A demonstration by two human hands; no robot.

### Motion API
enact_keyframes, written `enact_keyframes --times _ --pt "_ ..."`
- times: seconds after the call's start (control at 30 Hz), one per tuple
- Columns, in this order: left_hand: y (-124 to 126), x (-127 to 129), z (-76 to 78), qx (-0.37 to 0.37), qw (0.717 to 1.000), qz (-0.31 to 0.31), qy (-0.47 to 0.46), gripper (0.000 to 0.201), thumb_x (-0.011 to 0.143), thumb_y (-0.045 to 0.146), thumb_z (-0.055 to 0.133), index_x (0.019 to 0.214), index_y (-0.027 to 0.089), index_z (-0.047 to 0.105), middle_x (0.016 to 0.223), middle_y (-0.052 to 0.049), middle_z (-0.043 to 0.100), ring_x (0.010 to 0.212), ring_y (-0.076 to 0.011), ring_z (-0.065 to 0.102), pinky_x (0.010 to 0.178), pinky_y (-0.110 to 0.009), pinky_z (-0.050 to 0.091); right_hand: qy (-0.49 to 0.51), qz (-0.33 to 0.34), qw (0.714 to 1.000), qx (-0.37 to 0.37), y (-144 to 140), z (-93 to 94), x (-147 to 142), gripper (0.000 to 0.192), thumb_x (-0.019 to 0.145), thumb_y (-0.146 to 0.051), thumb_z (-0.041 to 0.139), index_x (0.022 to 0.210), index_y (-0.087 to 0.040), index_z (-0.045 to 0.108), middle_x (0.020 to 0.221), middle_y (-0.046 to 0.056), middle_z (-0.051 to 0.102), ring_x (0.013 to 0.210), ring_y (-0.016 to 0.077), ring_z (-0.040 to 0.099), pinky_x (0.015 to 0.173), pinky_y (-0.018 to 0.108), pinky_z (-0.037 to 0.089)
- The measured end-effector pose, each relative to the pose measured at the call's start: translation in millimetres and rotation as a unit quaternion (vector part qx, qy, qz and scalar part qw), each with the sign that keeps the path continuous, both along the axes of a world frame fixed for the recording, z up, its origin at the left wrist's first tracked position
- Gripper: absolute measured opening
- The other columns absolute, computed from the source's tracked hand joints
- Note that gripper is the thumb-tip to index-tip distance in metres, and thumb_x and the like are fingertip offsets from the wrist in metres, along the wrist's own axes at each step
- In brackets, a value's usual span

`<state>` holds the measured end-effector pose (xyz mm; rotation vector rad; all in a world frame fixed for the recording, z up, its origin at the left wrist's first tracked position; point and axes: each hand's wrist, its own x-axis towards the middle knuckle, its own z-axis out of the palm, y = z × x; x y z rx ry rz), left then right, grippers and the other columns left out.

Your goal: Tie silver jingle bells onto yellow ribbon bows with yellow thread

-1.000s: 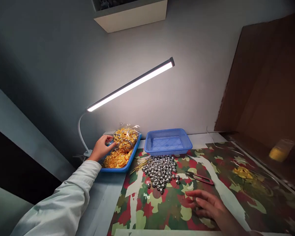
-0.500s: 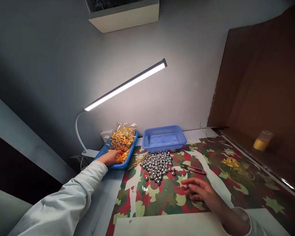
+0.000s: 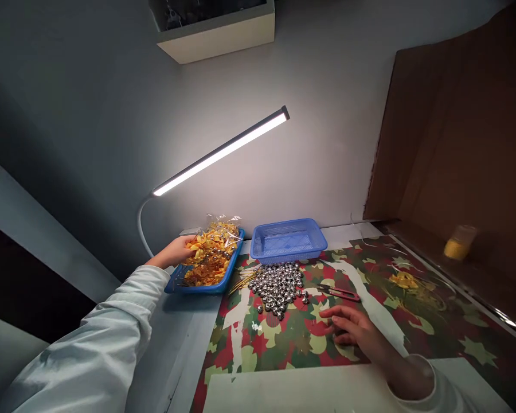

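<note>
Apparently we are at the step of taking yellow pieces [image 3: 196,250] from the blue tray [image 3: 198,288] on the left of the worktop [image 3: 184,330]. Our left hand [image 3: 174,251] is at the tray's left edge, its grip pinched together on some of the pieces, as far as we can see; the others lie in the tray, thin dark strands among them, near a crinkled clear bag [image 3: 226,221]. Our right hand [image 3: 352,327] holds nothing we can make out: its fingers are apart and loosely curled, near the snips [image 3: 333,291]. Whether it touches the patterned sheet [image 3: 262,350], we cannot tell. Silver balls [image 3: 279,284] lie heaped in front of the blue basket [image 3: 288,258], gold-coloured wires [image 3: 241,283] just beside them. We judge that the next move calls for easing the pinched pieces free of the strands without dragging neighbours along
</note>
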<state>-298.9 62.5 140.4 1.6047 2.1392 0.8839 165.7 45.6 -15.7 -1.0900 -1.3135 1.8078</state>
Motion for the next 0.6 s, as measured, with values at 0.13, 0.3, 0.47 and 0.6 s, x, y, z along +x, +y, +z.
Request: enact_keyframes --times 0.13,0.3,0.47,0.6 --pt "4.8 5.6 12.6 0.011 1.000 -0.011 -0.014 0.023 0.050 0.022 0.061 0.072 0.016 0.063 0.056 0.003 0.061 0.054 -0.0150 0.057 0.050 -0.023 0.043 -0.010 0.010 1.000 -0.001 -1.0 5.9 1.5 0.040 0.066 -0.052 0.072 0.086 -0.017 0.071 0.081 0.006 0.067 0.083 0.0196 0.065 0.065 0.026 0.050" --pt "2.2 37.3 22.0 0.020 0.998 -0.036 -0.043 0.023 0.052 0.024 0.058 0.073 0.016 0.060 0.059 0.003 0.060 0.055 -0.0141 0.056 0.052 -0.024 0.044 -0.013 0.002 1.000 -0.005 -2.1 9.9 0.3 0.041 0.064 -0.052 0.074 0.085 -0.018 0.072 0.082 0.006 0.068 0.082 0.0198 0.065 0.064 0.026 0.050" --pt "-11.1 90.1 16.6 -0.029 0.990 -0.106 -0.094 0.022 0.057 0.023 0.056 0.077 0.016 0.060 0.063 0.002 0.062 0.057 -0.0146 0.059 0.053 -0.025 0.047 -0.009 0.007 1.000 -0.006 -1.7 9.3 0.1 0.046 0.061 -0.056 0.074 0.085 -0.017 0.072 0.089 0.008 0.069 0.082 0.0198 0.065 0.065 0.027 0.049" --pt "-17.9 122.4 -7.4 -0.066 0.981 -0.146 -0.105 0.016 0.061 0.024 0.059 0.075 0.016 0.060 0.063 0.000 0.062 0.057 -0.0158 0.061 0.052 -0.025 0.048 -0.019 0.014 1.000 0.001 -1.5 8.5 -0.7 0.047 0.064 -0.057 0.072 0.087 -0.017 0.070 0.093 0.008 0.070 0.085 0.0220 0.067 0.067 0.029 0.048"
